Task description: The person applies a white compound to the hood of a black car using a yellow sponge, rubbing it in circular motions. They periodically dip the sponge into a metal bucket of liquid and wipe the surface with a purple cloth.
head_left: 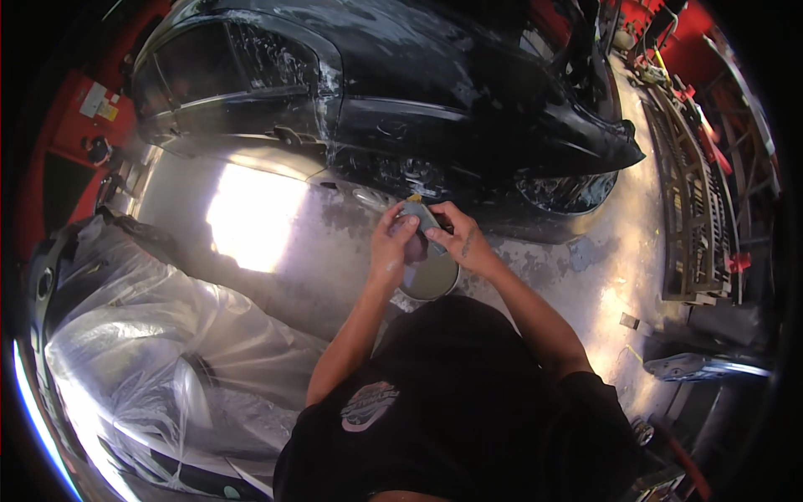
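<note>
Near the middle of the frame, we have both hands raised together around a flat grey piece (421, 216). Our left hand (388, 244) grips its left side with fingers curled and thumb laid on the near face; our right hand (465, 241) pinches its right side, thumb in front and fingers bent behind. Neither hand is spread wide. At the top edge of the piece we see a small yellowish bit (415, 198), too small for us to identify.

Just below our hands in the frame stands a round container (457, 281) with something greyish-green inside, partly hidden by our hands and our black shirt (485, 393), which fills the lower centre and carries a pale print.

Across the top of the frame stretches a dark car (410, 50), whitish streaks running over its window and pillar. To the left of our hands, a bright patch of light lies on the grey, blotchy floor (330, 222). Clear plastic sheeting (188, 326) drapes in folds over the lower left. At the right edge, we see a long slatted metal frame (694, 201); a red panel (67, 117) stands at upper left.
</note>
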`<state>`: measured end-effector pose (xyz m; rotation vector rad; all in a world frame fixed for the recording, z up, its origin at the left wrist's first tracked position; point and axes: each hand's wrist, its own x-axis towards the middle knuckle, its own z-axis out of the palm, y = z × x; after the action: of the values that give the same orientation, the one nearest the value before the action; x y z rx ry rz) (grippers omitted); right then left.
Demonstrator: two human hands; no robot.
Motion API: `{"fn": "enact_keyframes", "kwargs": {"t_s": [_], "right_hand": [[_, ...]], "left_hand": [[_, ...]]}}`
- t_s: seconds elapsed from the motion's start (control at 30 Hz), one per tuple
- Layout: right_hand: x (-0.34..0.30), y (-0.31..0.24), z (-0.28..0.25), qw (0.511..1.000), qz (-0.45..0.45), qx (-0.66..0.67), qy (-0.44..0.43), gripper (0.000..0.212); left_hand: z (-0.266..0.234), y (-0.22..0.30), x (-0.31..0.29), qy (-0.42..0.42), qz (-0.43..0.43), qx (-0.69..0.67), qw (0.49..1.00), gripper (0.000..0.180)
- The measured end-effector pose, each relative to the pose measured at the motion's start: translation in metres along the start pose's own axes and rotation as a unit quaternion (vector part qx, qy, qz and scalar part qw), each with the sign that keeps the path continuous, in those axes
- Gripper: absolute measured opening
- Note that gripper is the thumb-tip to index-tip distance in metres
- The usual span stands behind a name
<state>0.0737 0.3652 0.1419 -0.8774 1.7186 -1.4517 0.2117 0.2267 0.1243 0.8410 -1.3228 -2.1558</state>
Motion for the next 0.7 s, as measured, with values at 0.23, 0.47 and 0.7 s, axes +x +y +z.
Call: {"fn": "enact_keyframes", "kwargs": {"t_s": [0.23,0.47,0.7], "right_hand": [[-0.003,0.015,0.003,0.998,-0.056,-0.008,0.013,0.068],[-0.007,0.025,0.018,0.992,-0.077,-0.095,0.01,0.069],[0.018,0.006,0.049,0.992,-0.061,-0.046,0.103,0.068]], "left_hand": [[-0.001,0.003,-0.004,0.004,-0.04,-0.009,0.999,0.062],[-0.011,0.005,0.006,-0.006,-0.072,0.027,0.997,0.058],[-0.03,0.032,0.028,-0.039,-0.06,0.014,0.997,0.06]]}}
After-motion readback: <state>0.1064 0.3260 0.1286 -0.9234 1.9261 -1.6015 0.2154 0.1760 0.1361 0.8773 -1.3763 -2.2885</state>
